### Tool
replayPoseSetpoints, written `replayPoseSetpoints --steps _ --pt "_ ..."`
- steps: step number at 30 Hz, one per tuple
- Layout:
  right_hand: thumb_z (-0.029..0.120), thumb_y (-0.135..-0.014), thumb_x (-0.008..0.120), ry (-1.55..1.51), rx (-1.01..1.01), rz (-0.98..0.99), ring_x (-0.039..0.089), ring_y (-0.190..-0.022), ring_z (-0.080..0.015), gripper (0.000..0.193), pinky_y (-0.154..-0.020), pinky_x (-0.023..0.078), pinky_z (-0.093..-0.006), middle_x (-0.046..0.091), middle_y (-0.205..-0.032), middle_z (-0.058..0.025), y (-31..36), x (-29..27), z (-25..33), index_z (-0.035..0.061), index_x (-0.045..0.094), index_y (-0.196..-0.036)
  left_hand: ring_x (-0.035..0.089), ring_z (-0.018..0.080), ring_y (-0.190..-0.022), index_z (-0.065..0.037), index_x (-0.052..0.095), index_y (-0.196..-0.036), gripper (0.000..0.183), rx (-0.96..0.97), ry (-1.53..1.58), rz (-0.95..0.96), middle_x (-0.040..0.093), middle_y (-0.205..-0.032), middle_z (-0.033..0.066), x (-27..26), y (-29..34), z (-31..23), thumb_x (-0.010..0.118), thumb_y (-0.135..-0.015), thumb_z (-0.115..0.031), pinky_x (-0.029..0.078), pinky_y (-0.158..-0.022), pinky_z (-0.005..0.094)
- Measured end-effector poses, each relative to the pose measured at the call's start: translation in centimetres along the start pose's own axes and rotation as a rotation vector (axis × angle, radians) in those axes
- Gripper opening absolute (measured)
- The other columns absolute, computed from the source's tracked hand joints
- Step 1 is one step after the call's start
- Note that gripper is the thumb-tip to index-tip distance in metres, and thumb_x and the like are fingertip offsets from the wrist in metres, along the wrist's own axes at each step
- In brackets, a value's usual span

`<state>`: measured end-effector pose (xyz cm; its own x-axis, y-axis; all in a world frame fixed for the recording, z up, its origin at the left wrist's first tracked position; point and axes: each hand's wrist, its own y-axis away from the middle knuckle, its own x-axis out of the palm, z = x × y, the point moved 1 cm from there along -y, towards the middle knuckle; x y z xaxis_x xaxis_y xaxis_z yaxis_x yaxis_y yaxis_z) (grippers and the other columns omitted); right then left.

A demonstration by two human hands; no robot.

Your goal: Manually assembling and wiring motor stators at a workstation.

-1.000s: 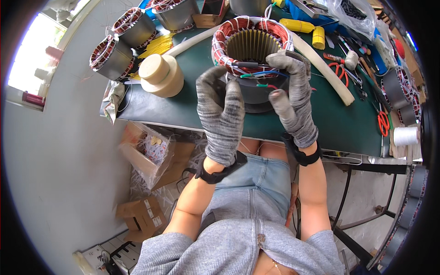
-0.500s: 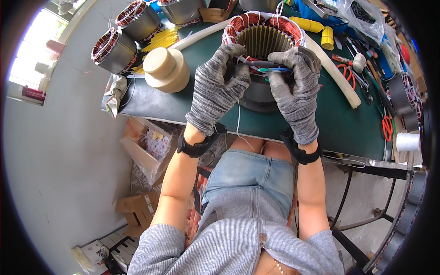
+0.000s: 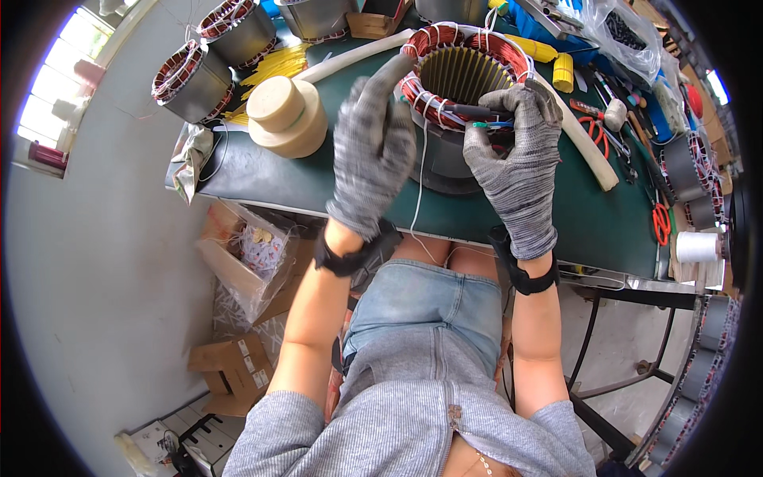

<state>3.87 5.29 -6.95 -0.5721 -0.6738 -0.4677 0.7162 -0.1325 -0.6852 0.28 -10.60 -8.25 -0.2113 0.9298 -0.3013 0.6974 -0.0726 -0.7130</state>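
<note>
A motor stator [image 3: 469, 75] with red copper windings laced in white cord stands in front of me on the green worktable [image 3: 310, 187]. My right hand [image 3: 520, 151], in a grey knitted glove, pinches coloured lead wires [image 3: 497, 124], blue and green among them, at the near rim of the windings. A dark sleeve [image 3: 463, 110] lies along that rim beside the fingers. My left hand [image 3: 372, 143], gloved alike and slightly blurred, is at the stator's left side, its fingers stretched out and no object visible in them. White lacing cord [image 3: 420, 179] hangs from the windings past the table edge.
A stepped cream-coloured round block [image 3: 288, 119] stands left of the stator. More wound stators [image 3: 191, 79] sit at the back left. Red-handled pliers [image 3: 594, 131], scissors [image 3: 660, 224] and a white thread spool [image 3: 698, 246] lie at the right. Open cardboard boxes [image 3: 242, 246] are below the table.
My left hand has let go of the leads and moved left, its fingers straightening. My right hand stays at the leads. The near windings and the dark sleeve are now more exposed.
</note>
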Motion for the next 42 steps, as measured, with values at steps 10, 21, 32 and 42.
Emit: replayPoseSetpoints --steps 10,21,32,42 --pt "0.021 -0.063 0.068 0.284 0.010 0.012 0.055 -0.086 -0.0265 0.023 -0.088 0.037 -0.0436 0.058 -0.078 -0.0075 -0.6 1.2 2.4 0.0105 0.058 -0.081 0.052 0.0394 -0.082 -0.002 0.058 -0.100 0.035 0.125 0.110 0.159 0.054 -0.089 0.0213 1.2 -0.7 1.1 0.045 -0.067 -0.001 0.044 -0.075 0.0419" --pt "0.001 -0.069 0.061 0.214 -0.027 0.138 0.054 -0.064 -0.0167 0.015 -0.061 0.048 -0.0286 0.052 -0.075 -0.0079 -1.2 -0.4 1.4 0.0024 0.054 -0.082 0.058 0.0284 -0.083 0.000 0.059 -0.103 0.035 0.065 -0.005 0.007 0.056 -0.094 0.0170 2.9 0.7 -0.2 0.039 -0.074 0.006 0.047 -0.075 0.0329" --pt "0.004 -0.071 0.063 -0.098 -0.084 0.120 0.047 -0.113 -0.0208 0.051 -0.098 0.036 -0.0345 0.051 -0.119 -0.0098 0.3 -4.6 0.7 0.0059 0.050 -0.120 0.056 0.0228 -0.082 0.001 0.059 -0.103 0.029 0.096 0.114 0.117 0.056 -0.090 0.0123 1.4 -0.6 0.6 0.042 -0.079 0.001 0.045 -0.077 0.0292" --pt "0.001 -0.076 0.059 -0.196 -0.142 -0.134 0.054 -0.093 -0.0251 0.020 -0.088 0.041 -0.0358 0.058 -0.097 -0.0094 1.0 -3.3 -3.6 0.0058 0.061 -0.095 0.056 0.0219 -0.076 0.001 0.058 -0.101 0.035 -0.100 -0.003 0.262 0.054 -0.085 0.0128 1.1 -1.5 -1.2 0.068 -0.070 -0.013 0.046 -0.072 0.0312"
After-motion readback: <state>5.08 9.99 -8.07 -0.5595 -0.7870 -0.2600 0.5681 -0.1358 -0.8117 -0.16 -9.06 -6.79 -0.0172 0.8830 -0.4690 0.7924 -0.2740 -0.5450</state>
